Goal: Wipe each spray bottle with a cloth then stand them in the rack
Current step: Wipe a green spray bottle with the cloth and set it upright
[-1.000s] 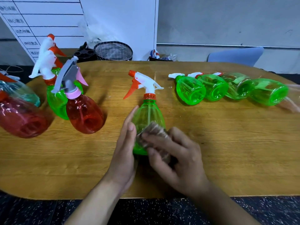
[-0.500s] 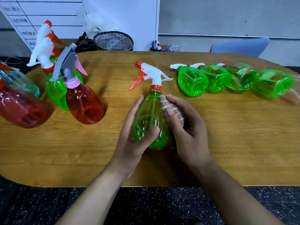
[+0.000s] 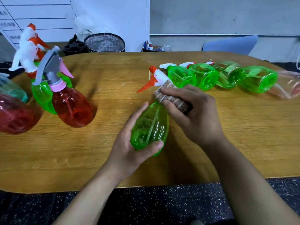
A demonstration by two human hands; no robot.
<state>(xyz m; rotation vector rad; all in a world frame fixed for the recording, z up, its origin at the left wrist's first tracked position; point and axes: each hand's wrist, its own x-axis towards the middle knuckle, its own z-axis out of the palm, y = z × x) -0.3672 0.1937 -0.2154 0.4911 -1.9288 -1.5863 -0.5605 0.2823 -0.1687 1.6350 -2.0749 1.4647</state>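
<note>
Lifted and tipped since a second ago, when it stood upright on the table, the green spray bottle now lies slanted in a person's grasp above the wooden top, its orange trigger pointing up and left. Over the same span the cloth has travelled from the bottle's lower body to its neck. The left hand cradles the base, thumb curled across the front and fingers behind; the right hand grips the folded brown cloth and presses it round the collar just below the white spray head.

Wiping is the step in hand, and it looks close to finished on this bottle. Next comes standing it with the cleaned ones, which calls for righting it and freeing one hand. No rack can be made out for certain; a red bottle and others stand upright at the left, while four green bottles lie on their sides in a row at the right, apparently waiting.
</note>
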